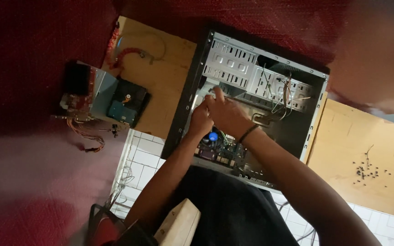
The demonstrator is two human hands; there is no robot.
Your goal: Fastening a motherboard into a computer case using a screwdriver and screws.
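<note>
Hands together inside open computer case (233, 68): left hand (200, 120) beside right hand (226, 113), finger grip unclear; motherboard (220, 148) below.

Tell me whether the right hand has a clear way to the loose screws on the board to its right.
Probably yes: the right hand is inside the open computer case, and only the case's low side wall stands between it and the screws.
</note>
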